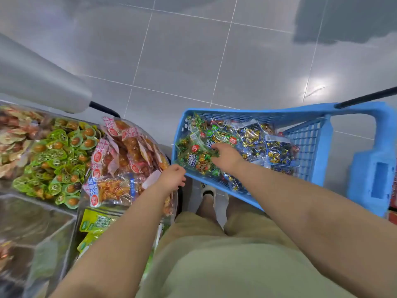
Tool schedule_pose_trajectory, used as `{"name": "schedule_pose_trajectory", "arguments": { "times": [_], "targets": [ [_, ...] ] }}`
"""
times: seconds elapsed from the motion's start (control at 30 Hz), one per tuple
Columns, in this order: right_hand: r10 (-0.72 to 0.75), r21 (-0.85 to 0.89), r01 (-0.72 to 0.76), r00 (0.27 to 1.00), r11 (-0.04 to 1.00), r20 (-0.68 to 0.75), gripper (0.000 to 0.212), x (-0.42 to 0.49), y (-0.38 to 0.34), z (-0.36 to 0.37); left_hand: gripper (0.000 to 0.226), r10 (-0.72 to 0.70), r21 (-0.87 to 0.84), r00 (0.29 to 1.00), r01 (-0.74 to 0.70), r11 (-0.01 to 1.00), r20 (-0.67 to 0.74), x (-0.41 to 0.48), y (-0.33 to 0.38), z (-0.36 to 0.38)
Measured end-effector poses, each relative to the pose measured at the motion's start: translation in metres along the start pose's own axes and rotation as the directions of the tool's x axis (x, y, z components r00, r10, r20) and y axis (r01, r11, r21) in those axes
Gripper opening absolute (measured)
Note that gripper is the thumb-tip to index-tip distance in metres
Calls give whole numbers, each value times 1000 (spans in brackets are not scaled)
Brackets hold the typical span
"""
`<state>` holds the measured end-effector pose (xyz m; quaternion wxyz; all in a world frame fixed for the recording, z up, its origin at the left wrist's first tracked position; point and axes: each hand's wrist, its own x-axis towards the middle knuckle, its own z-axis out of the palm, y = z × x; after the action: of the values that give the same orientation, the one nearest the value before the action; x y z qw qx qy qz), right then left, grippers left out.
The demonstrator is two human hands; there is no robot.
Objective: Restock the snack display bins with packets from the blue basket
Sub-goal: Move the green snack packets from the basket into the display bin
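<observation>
Green wrapper is under my right hand: the fingers curl down onto a bag of green packets and grip it, wrist bent, forearm reaching forward and left from the lower right. That bag lies at the left end of the blue basket, touching its near wall. Just beside it on the right lie clear bags of dark blue and gold packets, filling the rest of the basket floor. A black handle sticks out from the basket's far right corner.

My left hand hangs in the gap between the basket's near corner and the rounded clear display bin, fingers curled inward; motion blur keeps me from telling whether it holds anything. Its forearm crosses over the bin's edge. Red and white packets are heaped in that bin, green round packets in the next one left, and yellow-green packets lie nearer me. Below are my khaki shorts and one pale shoe on the grey tiled floor.
</observation>
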<state>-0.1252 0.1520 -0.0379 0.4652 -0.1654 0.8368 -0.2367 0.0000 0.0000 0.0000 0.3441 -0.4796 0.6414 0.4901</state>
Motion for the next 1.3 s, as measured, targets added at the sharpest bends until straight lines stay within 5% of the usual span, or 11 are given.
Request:
{"name": "schedule_pose_trajectory", "arguments": {
  "times": [0.13,0.3,0.53,0.6,0.73,0.87,0.93,1.0,1.13,1.23,1.3],
  "targets": [
    [68,-170,-67,998,983,3,62,12,-10,12,23,-23,-152,998,14,988,-59,-1,-6,-1],
    [61,-133,-68,997,989,-57,35,5,-4,16,22,-14,-169,997,1,986,-77,-2,-4,1],
    [-13,202,39,992,979,-127,13,-29,11,-7,27,-18,-221,1000,13,975,-20,8,14,11],
    [86,466,-11,986,885,-140,9,-40,13,-15,52,11,-259,1000,-14,966,-15,10,19,18],
    [181,849,-102,983,518,7,11,-51,9,-20,96,63,-586,998,-34,810,30,10,28,27],
    [116,894,-181,982,409,146,13,-50,-3,-12,82,156,-794,976,25,607,150,5,33,19],
    [101,869,-207,978,450,180,12,-45,-5,-11,70,128,-799,986,7,601,105,5,32,13],
    [161,766,-148,985,625,60,9,-35,-2,-12,54,80,-783,997,-36,621,18,9,26,9],
    [181,213,-118,934,970,-307,43,-7,16,-16,33,41,-635,972,-184,750,-233,16,17,2],
    [81,-194,-128,969,973,-231,64,8,16,-15,61,72,-522,943,-242,818,-324,19,6,5],
    [129,-215,-158,981,964,-141,62,15,13,-11,69,89,-445,933,-249,861,-349,21,-1,5]
  ]
}}
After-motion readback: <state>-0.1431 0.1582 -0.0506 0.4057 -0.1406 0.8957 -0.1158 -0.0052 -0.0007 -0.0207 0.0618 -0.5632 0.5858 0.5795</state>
